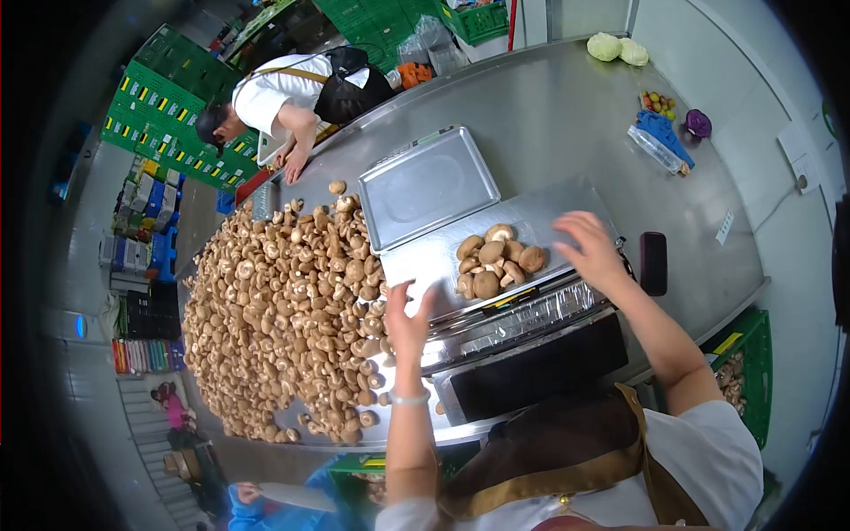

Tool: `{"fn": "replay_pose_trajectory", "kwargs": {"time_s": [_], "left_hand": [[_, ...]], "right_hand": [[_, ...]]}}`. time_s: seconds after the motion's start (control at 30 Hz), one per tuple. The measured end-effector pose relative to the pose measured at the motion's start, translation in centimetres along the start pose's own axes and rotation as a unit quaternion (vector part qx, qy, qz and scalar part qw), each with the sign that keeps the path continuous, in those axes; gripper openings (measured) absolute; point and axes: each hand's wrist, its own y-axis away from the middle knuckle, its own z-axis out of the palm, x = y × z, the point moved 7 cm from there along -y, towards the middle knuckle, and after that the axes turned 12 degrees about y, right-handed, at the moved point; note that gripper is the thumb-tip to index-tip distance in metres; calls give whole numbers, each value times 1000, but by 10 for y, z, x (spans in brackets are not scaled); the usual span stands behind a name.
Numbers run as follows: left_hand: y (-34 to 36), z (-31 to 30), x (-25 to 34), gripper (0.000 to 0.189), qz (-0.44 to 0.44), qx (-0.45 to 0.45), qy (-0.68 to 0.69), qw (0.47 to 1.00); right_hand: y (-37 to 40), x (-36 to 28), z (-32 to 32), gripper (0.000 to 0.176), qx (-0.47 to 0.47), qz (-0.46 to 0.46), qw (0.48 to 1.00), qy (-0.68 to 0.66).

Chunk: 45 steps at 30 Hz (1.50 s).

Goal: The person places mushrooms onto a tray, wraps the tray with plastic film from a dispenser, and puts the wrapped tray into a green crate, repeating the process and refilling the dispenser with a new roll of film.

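A small heap of brown mushrooms (490, 252) sits on a flat metal plate (416, 265) in front of me. My right hand (591, 250) hovers just right of that heap, fingers apart and holding nothing. To the left of the plate, my left hand (407, 317) has its thumb and fingers spread, with nothing seen between them. It is beside a large pile of mushrooms (283, 310) that covers the left of the steel table (549, 115). An upturned-looking shallow metal tray (429, 188) lies behind the plate.
A dark phone (653, 264) lies at the right, with cabbages (617, 49), a purple cabbage (699, 123) and a blue cloth (662, 137) farther back. Another person (292, 93) leans over the far table edge. Green crates (168, 106) are stacked behind.
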Motion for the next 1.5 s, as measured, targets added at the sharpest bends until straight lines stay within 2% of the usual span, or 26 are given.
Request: {"fn": "replay_pose_trajectory", "kwargs": {"time_s": [0.07, 0.13, 0.17, 0.23, 0.27, 0.33, 0.37, 0.4, 0.43, 0.47, 0.5, 0.53, 0.6, 0.67, 0.73, 0.8, 0.87, 0.93, 0.97, 1.0, 1.03, 1.13, 1.2, 1.27, 1.4, 1.5], "left_hand": [[32, -36, -36, 23, -58, 16, -136, 989], [67, -40, -19, 23, 75, 45, -239, 967], [77, -32, -20, 24, 70, 38, -229, 970], [90, -8, -19, 26, 76, 29, -188, 979], [94, 8, -23, 24, 24, 21, -172, 985], [97, 27, -27, 24, 32, 26, -196, 980], [92, 29, -43, 23, 13, 4, -135, 991], [89, 26, -61, 25, -75, -27, -78, 994], [89, 20, -70, 23, -153, -90, 28, 984], [88, 13, -75, 22, -226, -150, 133, 953], [82, 6, -39, 18, -194, -209, 281, 916], [72, -5, -12, 14, -217, -225, 298, 902], [49, -22, 29, 14, -227, -254, 457, 822], [12, -21, 59, 13, -165, -222, 598, 753], [-25, -5, 87, 14, -77, -43, 620, 779], [-67, 31, 53, 15, -3, -30, 531, 847], [-90, 68, -10, 16, 45, -32, 307, 950], [-84, 98, -18, 14, -61, -99, 35, 993], [-82, 104, -17, 12, 3, -100, 7, 995], [-82, 106, -9, 12, 67, -102, -23, 992], [-82, 109, -22, 16, -30, -166, -9, 986], [-68, 105, -33, 21, -114, -235, 193, 946], [-53, 98, -45, 22, -123, -249, 175, 945], [-32, 92, -58, 30, -138, -261, 158, 943], [-1, 71, -4, 35, -17, -176, 21, 984], [22, 50, 37, 32, 56, -89, 32, 994]], "right_hand": [[31, 14, -31, 29, 58, 17, 981, 185], [53, 16, -41, 26, 11, 84, 968, 234], [67, 18, -42, 26, -18, 120, 959, 257], [84, 11, -17, 27, -27, 96, 961, 257], [91, 10, 0, 28, -29, 83, 962, 258], [97, 14, 28, 25, -35, 71, 984, 157], [97, 19, 31, 24, -45, 58, 990, 118], [96, 23, 30, 23, -55, 44, 995, 78], [96, 30, 23, 23, -136, 131, 980, -63], [98, 32, 15, 24, -212, 213, 932, -201], [102, 33, 12, 23, -213, 238, 877, -359], [104, 33, 3, 21, -231, 285, 804, -468], [78, 10, -21, 19, -165, 189, 690, -679], [30, -11, -40, 18, -57, 107, 658, -743], [-13, -18, -35, 14, 80, 142, 705, -690], [-55, -9, 1, 14, 89, 130, 856, -493], [-74, 17, 61, 11, 67, 67, 955, -280], [-75, 22, 101, 12, -41, 39, 996, -71], [-72, 26, 118, 14, -95, 28, 994, 34], [-73, 25, 121, 15, -135, 41, 990, 13], [-71, 25, 121, 16, -176, 53, 983, -8], [-55, 24, 117, 25, -225, 64, 964, -131], [-35, 24, 118, 30, -247, 50, 945, -209], [-18, 19, 106, 30, -240, 29, 957, -161], [2, 8, 87, 37, -129, -37, 985, -105], [7, -28, 41, 38, -162, 66, 971, -161]]}}
